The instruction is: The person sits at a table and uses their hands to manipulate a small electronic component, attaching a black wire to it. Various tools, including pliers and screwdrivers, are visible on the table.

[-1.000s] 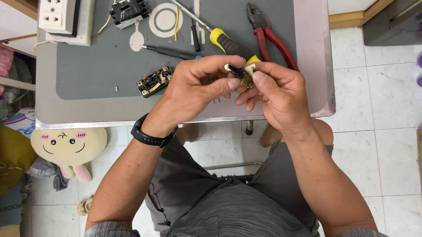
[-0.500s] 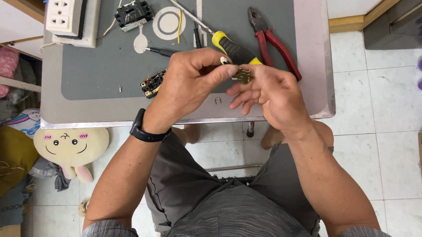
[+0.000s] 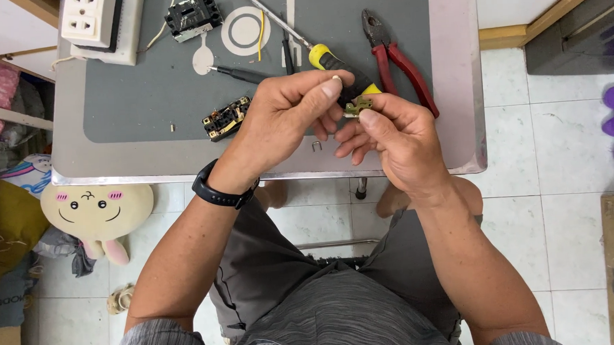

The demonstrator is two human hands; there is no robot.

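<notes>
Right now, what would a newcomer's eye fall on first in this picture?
First, the two hands meeting over the grey table: the right hand pinches a small brass part, and the left hand touches it. Behind them lie red pliers and a yellow screwdriver. A white socket sits at the far left corner.

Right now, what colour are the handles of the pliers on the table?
Red. The pliers lie beyond the right hand, clearest in the head view.
</notes>
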